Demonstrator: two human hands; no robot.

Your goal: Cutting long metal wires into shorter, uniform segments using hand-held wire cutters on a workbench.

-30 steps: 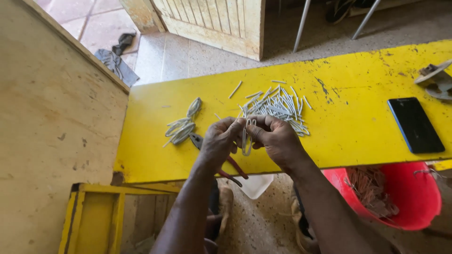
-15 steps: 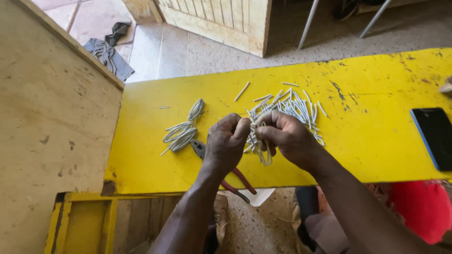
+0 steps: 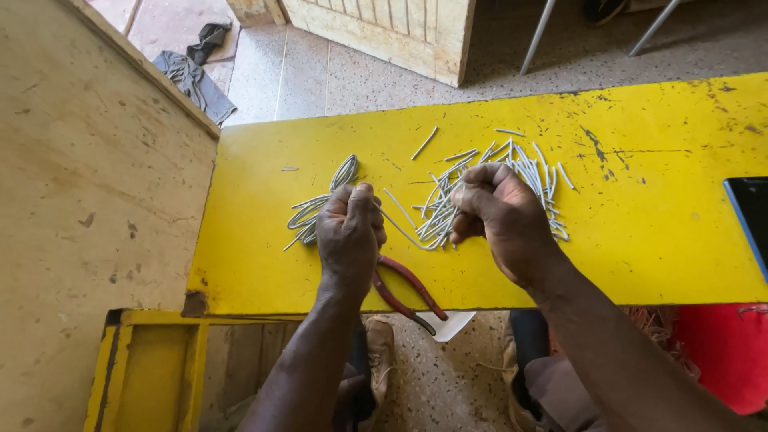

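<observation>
On the yellow bench [image 3: 656,240], a bundle of bent grey wires [image 3: 316,210] lies at the left. Your left hand [image 3: 350,232] is curled shut, pinching one grey wire piece [image 3: 398,226], with red-handled pliers [image 3: 408,292] just below it. Your right hand [image 3: 500,216] is fisted over the pile of cut wire pieces [image 3: 496,188]; what it grips, you cannot tell.

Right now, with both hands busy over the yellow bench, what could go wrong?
The red-handled pliers lie at the near edge with their handles overhanging, just under the left hand; a wrist nudge could tip them off. The loose pile of grey wire pieces sits right beside the right hand, so a sweep might scatter them. The dark phone lies at the frame's right edge, possibly within elbow reach.
</observation>
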